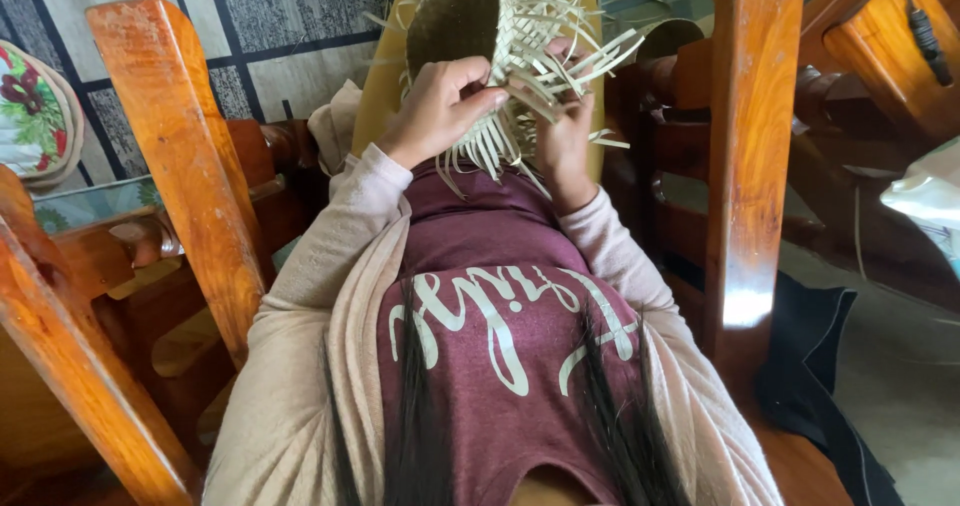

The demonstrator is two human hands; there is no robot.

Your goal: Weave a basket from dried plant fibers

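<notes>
A half-woven basket of pale straw strips (490, 26) rests on my lap, its round opening facing me and loose strip ends fanning out to the right and downward. My left hand (440, 106) pinches some strips at the basket's lower rim between thumb and fingers. My right hand (562, 131) holds the loose strips on the right side, fingers curled around them. Both hands touch the weave, close together. My maroon shirt and beige cardigan sleeves fill the lower view.
Polished wooden chair posts stand at left (180, 156) and right (750, 146). A yellow surface (375, 106) lies behind the basket. A floral cushion (35, 116) sits far left. A white object (925, 196) and dark cloth (810, 356) lie at right.
</notes>
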